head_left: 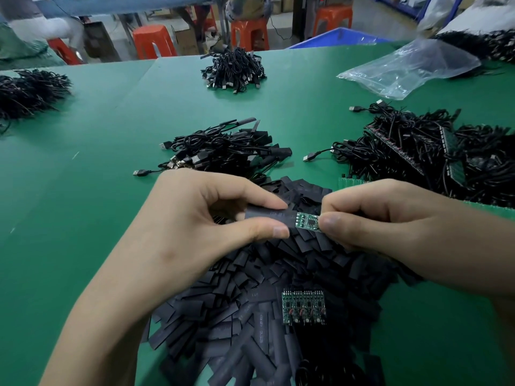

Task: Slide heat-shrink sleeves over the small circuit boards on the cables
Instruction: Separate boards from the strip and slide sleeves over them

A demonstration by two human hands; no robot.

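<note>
Head view: green table (83, 218) w/ heaps of black cables (223, 151), a clear plastic bag (409, 68), orange stools (152, 41) beyond. Above a pile of sleeves (250, 316), left hand (195, 218) pinches a flat black sleeve (267, 215); right hand (390, 218) pinches a small green board (306, 220), its end at the sleeve's mouth.

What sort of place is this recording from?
Probably a small electronics assembly workshop. A green work table holds heaps of black USB cables and cut heat-shrink sleeves, the left hand holds one sleeve, the right hand pinches a small circuit board, and orange plastic stools stand behind.
</note>
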